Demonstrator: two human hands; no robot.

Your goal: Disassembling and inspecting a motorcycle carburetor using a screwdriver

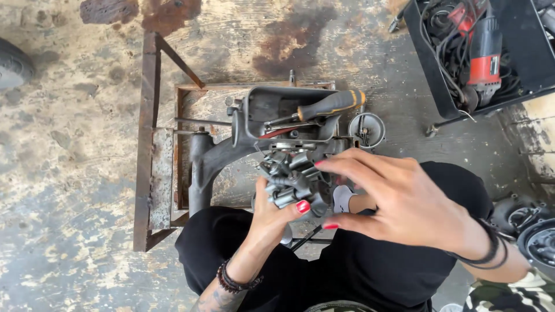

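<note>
- A rusty steel frame (151,144) stands on the stained concrete floor (69,173).
- A screwdriver with a black and yellow handle (329,104) lies in a grey metal tray (272,107).
- A red power tool (484,55) rests among black cables (445,40) in a black crate (428,75).
- A tyre edge (13,63) shows at far left.

Concrete floor (75,173), worn and patchy, grey with pale flaking spots. Dark rust-brown stains (289,40) near the top edge. Rusty angle-iron frame (145,144) stands on the floor, a diagonal brace at its top corner. Black tray cart (428,63) at upper right, on small casters, holding a red power tool (483,55) and tangled black cables (445,43). Edge of a dark tyre (11,63) at far left. Round dark metal parts (535,234) at right edge. Even daylight, soft shadows.
</note>
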